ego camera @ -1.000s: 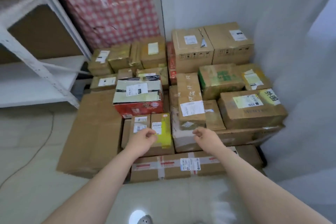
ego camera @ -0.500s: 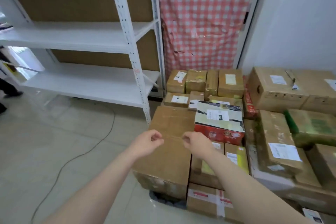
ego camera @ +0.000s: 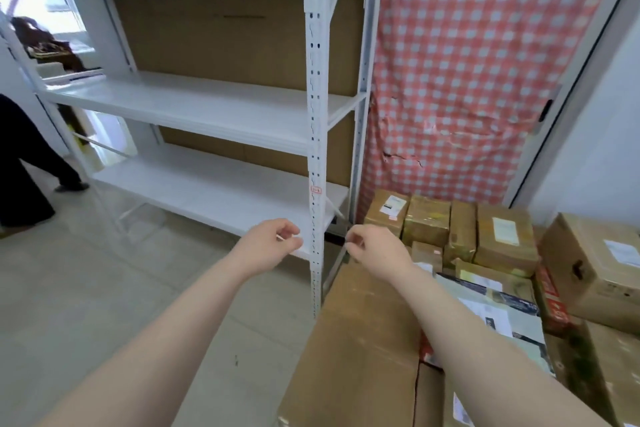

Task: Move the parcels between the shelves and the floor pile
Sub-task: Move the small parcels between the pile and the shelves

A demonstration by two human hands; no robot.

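Because both hands are held out empty in front of the rack, no parcel is in hand yet. The left hand is loosely curled, thumb near fingertips, pinching nothing; the right hand is curled the same way, just above the big flat box.

The parcels sit in a floor pile at the right, stacked unevenly, small boxes on larger ones. Pulling one from low in the pile would likely tip those resting on it. The rack's upright post stands between the hands and could catch a box swung toward the shelves. A dark cable hangs by the pile. Another person's legs are at the left edge, near the path to the rack.

The two lower shelves are white, smooth and bare; the top one holds boxes. The floor is pale and glossy. A red checked cloth covers the wall behind the pile.
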